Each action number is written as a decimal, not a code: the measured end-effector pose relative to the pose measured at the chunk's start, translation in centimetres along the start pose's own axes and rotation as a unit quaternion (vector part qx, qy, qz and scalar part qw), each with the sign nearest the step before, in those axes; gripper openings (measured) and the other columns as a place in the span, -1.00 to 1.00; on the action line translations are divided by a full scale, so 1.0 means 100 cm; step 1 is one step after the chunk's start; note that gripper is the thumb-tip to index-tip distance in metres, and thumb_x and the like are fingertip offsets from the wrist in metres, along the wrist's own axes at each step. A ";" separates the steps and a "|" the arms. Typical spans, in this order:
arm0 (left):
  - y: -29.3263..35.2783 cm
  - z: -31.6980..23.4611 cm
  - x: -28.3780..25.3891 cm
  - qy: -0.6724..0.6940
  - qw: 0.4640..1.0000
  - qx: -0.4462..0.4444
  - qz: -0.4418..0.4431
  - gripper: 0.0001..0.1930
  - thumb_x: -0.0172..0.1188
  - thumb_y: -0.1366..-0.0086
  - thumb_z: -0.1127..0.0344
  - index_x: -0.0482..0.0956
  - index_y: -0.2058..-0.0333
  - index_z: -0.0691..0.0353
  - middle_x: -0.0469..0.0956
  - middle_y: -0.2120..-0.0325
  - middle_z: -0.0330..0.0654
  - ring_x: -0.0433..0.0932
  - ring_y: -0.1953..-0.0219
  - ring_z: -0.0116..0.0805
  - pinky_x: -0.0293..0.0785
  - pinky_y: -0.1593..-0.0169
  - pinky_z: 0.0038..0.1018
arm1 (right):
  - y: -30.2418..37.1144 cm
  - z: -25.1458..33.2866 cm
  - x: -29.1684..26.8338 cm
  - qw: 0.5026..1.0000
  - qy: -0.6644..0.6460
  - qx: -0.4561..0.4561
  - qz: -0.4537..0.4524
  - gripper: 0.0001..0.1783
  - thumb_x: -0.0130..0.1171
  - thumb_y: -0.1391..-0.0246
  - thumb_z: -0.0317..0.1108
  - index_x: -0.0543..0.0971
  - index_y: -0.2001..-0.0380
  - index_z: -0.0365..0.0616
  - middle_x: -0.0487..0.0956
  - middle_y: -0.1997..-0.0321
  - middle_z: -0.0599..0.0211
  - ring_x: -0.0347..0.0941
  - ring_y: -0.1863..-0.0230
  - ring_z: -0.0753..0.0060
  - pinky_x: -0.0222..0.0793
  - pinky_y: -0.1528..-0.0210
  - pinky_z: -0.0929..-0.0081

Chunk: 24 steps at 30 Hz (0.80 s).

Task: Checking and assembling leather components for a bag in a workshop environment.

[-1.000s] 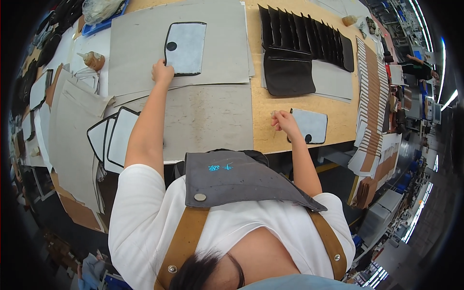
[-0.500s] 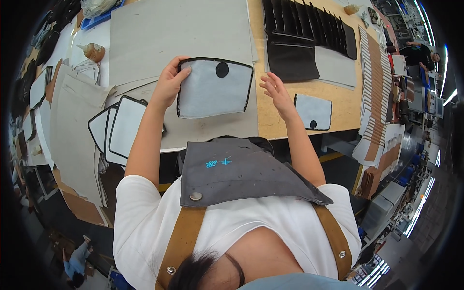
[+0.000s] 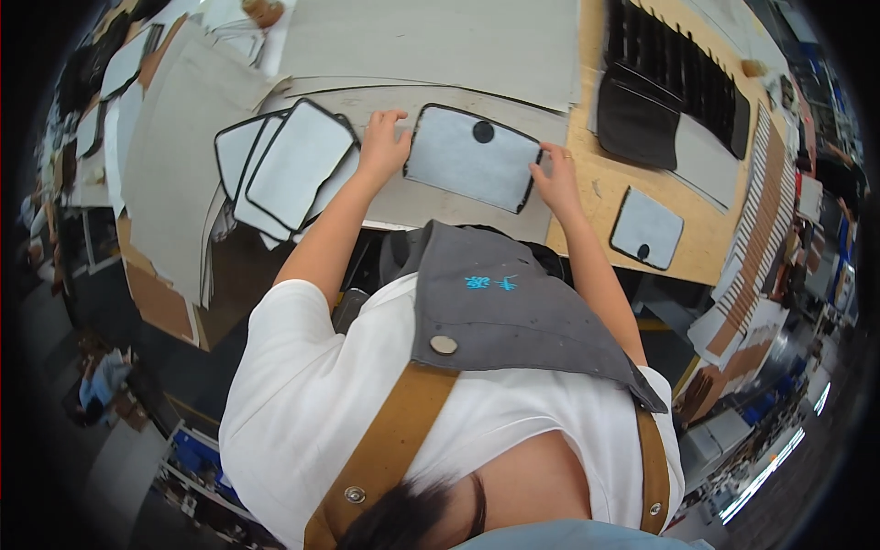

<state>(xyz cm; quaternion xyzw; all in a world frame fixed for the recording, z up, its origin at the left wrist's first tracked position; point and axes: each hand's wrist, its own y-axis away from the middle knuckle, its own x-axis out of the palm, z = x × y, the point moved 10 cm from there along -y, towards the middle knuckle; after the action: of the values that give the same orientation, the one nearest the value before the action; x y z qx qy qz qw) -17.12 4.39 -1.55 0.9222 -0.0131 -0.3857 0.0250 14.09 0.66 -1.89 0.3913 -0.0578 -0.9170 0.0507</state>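
Observation:
A whitish panel with black edging and a black round patch (image 3: 472, 165) lies on the grey sheet in front of me. Its right edge is between the thumb and fingers of my right hand (image 3: 557, 181). My left hand (image 3: 381, 149) is just beside the left edge, thumb and fingers apart, holding nothing that I can see. To the left of that hand, several similar black-edged panels (image 3: 298, 165) are fanned out, overlapping. A smaller panel of the same kind (image 3: 648, 227), also with a black round patch, lies on the wooden board to the right.
Large grey sheets (image 3: 431, 46) cover the middle of the table. Black leather-like pieces (image 3: 642, 119) lie in an overlapping row at back right. Striped brown-and-white strips (image 3: 756, 238) line the right edge. A brownish bottle (image 3: 263, 11) stands at back left, near stacked grey sheets (image 3: 174, 156).
The panel has come down from my raised left hand onto the sheet. My left hand has let go of it, and my right hand has closed on its right edge. The view has shifted left.

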 end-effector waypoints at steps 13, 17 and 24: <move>0.054 0.100 -0.113 -0.124 0.969 -0.203 -0.072 -0.62 0.13 -0.10 0.29 0.35 0.12 0.33 0.45 0.23 0.19 0.45 0.14 0.08 0.37 0.07 -0.20 | -0.044 0.001 0.017 0.980 0.177 0.044 0.078 -0.55 0.32 0.25 -0.22 0.46 0.24 -0.14 0.42 0.20 0.13 0.31 0.09 0.08 0.27 0.10 0.27; 0.075 0.185 -0.182 0.297 0.837 -0.341 -0.308 -0.61 0.06 -0.19 0.34 0.27 0.07 0.47 0.46 0.16 0.00 0.50 0.18 -0.16 0.46 0.16 -0.28 | -0.031 0.007 0.010 0.989 0.080 0.027 0.119 -0.70 0.28 0.17 -0.25 0.49 0.43 -0.24 0.42 0.28 0.17 0.34 0.20 0.22 0.28 0.15 0.35; 0.035 -0.048 -0.224 -0.021 0.963 0.003 -0.268 -0.79 0.07 -0.16 0.42 0.43 0.20 0.28 0.53 0.34 -0.16 0.53 0.36 -0.32 0.45 0.29 -0.45 | 0.021 0.048 -0.084 0.949 -0.293 0.075 0.092 -0.67 0.15 0.17 -0.39 0.52 0.28 -0.36 0.37 -0.12 0.32 0.25 -0.09 0.41 0.14 -0.09 0.52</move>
<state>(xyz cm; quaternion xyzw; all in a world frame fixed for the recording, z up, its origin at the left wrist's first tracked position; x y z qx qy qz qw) -29.44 2.05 17.99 0.8838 0.2325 -0.3976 -0.0819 16.51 0.07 7.66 0.1008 -0.1749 -0.9756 0.0863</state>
